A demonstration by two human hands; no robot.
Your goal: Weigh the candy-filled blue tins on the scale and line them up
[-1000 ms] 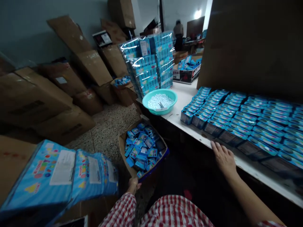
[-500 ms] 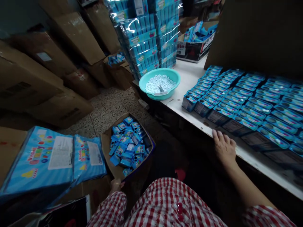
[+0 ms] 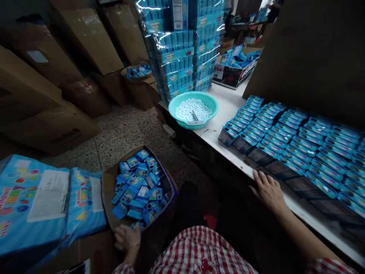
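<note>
My right hand (image 3: 269,189) lies on the white table's (image 3: 214,135) front edge, fingers stretched out, with nothing in it. Just beyond its fingers stand rows of small blue boxes (image 3: 295,161), packed upright side by side. Low on the left, my left hand (image 3: 127,236) is at the near corner of an open carton (image 3: 110,186); motion blurs its fingers, so I cannot make out their shape or any grip. Inside the carton lies a loose heap of small blue boxes (image 3: 139,182).
A turquoise basin (image 3: 176,102) of small white pieces sits at the table's left end. Behind it rise wrapped stacks of blue packs (image 3: 178,57) and a black carton (image 3: 232,76). Blue printed packages (image 3: 54,201) lie at left; large brown cartons (image 3: 76,125) stand behind on speckled floor.
My left hand has shifted left and nearer along the carton's corner, now blurred. My right hand stays on the table edge. The view has tilted and shifted slightly.
</note>
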